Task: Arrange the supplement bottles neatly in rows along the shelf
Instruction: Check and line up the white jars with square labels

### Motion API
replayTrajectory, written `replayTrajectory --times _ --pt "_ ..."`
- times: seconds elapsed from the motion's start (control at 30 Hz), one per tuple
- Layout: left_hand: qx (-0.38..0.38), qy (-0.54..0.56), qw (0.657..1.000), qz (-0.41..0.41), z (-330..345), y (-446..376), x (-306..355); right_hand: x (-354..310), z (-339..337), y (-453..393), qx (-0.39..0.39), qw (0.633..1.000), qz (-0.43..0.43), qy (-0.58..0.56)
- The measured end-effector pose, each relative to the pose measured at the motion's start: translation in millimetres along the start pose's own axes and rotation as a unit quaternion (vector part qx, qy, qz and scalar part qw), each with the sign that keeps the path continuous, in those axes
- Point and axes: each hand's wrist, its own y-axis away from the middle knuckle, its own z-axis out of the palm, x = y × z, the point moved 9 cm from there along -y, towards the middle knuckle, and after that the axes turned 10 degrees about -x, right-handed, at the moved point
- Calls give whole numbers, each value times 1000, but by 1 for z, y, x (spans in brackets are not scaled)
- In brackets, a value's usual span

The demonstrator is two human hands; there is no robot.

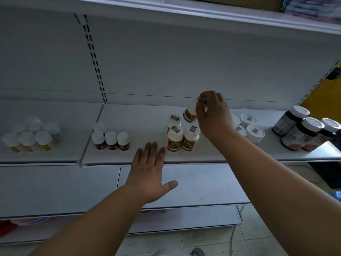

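Right hand (214,115) fingers pinch a tilted orange-label bottle (190,112) by its cap, behind three placed ones (181,138). Left hand (149,170) flat, released. Row incomplete.

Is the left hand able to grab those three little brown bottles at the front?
Probably yes. The left hand lies open at the shelf edge, and nothing stands between it and the brown bottles.
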Motion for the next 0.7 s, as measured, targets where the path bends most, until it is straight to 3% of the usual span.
replayTrajectory --times 0.07,0.17,0.2,0.23,0.33,0.4,0.47,0.53,0.7 --pt "-2 3 1000 1 0 1 0 -9 -27 15 61 993 -36 -97" --pt "1 5 1000 2 -1 1 0 -13 -36 33 35 968 -13 -246" --pt "0 6 1000 4 0 0 0 -13 -34 39 20 944 8 -328" --pt "0 7 1000 4 0 0 0 -12 -29 46 4 899 39 -437" --pt "1 7 1000 4 0 1 0 -17 1 69 -73 670 141 -725" --pt "1 11 1000 4 0 1 0 -30 17 86 -155 567 167 -791" --pt "4 15 1000 2 0 0 -1 -45 29 101 -234 491 154 -825" --pt "9 18 1000 2 1 -2 -1 -54 37 115 -279 463 149 -828" --pt "21 27 999 5 0 0 -2 -58 46 135 -324 492 169 -791"
